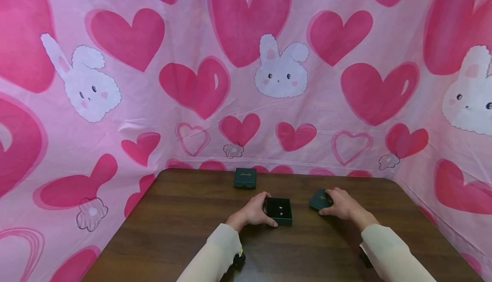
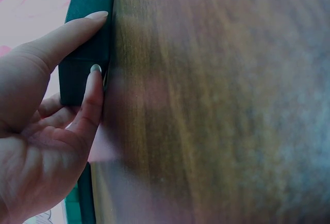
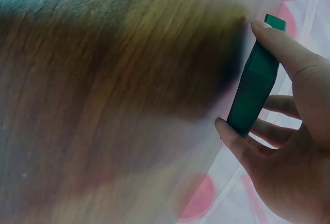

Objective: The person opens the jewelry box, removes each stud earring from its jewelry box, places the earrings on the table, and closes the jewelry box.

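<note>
My left hand (image 1: 254, 210) grips a small dark green jewelry box base (image 1: 284, 221) by its left side, thumb at the front wall. The base faces up with a black lining, on which two small silvery star-shaped studs (image 1: 281, 210) sit. In the left wrist view, the thumb and little finger touch the box's green wall (image 2: 85, 53). To the right, my right hand (image 1: 342, 205) holds the matching green lid (image 1: 318, 199), which has gold lettering partly covered by the fingers. The right wrist view shows the lid's edge (image 3: 255, 87) tilted and raised off the table, between thumb and fingers.
Another dark green box (image 1: 245, 177) with gold script stands near the back edge of the brown wooden table (image 1: 184, 213). A pink cloth (image 1: 238, 89) with hearts and rabbits hangs behind the table and along both sides.
</note>
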`<state>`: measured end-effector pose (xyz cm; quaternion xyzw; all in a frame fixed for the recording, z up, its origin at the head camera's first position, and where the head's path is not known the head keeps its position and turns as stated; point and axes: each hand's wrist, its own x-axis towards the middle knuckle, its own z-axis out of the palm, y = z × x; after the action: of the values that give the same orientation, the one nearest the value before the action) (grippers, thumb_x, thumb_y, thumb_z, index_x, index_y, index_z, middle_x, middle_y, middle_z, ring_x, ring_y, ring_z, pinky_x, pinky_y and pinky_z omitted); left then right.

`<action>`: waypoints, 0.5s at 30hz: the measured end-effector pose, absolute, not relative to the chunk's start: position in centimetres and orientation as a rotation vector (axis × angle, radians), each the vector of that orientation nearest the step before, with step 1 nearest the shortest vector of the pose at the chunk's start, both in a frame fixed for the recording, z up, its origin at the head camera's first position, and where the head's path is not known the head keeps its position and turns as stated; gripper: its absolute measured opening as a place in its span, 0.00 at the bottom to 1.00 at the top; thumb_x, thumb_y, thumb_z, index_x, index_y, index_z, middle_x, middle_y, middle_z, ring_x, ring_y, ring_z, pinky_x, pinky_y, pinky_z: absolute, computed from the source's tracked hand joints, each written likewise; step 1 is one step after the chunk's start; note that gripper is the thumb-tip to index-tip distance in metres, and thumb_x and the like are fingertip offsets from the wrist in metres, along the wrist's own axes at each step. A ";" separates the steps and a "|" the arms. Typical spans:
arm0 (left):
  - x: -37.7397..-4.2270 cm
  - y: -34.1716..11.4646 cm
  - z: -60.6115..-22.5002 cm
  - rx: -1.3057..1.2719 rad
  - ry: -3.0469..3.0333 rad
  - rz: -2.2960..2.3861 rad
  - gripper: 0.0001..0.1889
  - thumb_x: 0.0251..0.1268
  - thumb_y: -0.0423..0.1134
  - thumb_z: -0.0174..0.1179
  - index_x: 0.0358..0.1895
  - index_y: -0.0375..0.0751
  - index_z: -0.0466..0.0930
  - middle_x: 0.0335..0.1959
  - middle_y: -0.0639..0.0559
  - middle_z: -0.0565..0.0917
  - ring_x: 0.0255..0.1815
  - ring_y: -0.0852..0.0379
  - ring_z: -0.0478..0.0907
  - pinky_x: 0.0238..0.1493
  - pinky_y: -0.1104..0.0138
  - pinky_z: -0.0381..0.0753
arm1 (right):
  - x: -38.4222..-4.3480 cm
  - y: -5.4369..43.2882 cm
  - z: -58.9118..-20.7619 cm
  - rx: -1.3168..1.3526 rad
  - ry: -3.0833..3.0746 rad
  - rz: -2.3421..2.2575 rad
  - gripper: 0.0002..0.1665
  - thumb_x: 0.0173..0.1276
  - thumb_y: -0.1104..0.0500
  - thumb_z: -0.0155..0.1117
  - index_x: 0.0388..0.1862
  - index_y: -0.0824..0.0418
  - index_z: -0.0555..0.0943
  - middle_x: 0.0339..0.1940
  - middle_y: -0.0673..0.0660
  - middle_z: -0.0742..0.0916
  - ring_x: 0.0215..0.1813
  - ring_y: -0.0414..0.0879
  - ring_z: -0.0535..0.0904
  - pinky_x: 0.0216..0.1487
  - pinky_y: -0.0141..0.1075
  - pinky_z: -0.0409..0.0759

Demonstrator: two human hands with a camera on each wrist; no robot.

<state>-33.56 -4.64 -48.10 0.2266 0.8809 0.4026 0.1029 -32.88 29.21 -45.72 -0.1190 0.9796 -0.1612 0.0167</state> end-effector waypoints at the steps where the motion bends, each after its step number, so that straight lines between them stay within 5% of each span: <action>1: -33.6 -4.6 -48.1 0.673 2.601 1.187 0.38 0.46 0.38 0.83 0.59 0.43 0.69 0.47 0.53 0.76 0.47 0.55 0.72 0.53 0.61 0.77 | -32.9 29.3 -45.7 -0.364 3.045 -0.501 0.53 0.55 0.41 0.80 0.66 0.77 0.71 0.59 0.75 0.78 0.57 0.66 0.74 0.60 0.65 0.74; 15: -33.6 -4.6 -48.2 0.677 2.609 1.186 0.38 0.45 0.38 0.83 0.59 0.43 0.69 0.46 0.53 0.76 0.46 0.55 0.73 0.52 0.61 0.77 | -32.8 30.0 -46.3 -0.316 3.055 -0.508 0.54 0.58 0.39 0.77 0.68 0.76 0.70 0.62 0.78 0.75 0.59 0.70 0.72 0.57 0.69 0.74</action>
<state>-33.58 -4.57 -48.23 0.2289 0.8817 0.4008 0.0981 -32.84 29.95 -46.26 -0.1015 0.9813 -0.1632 0.0142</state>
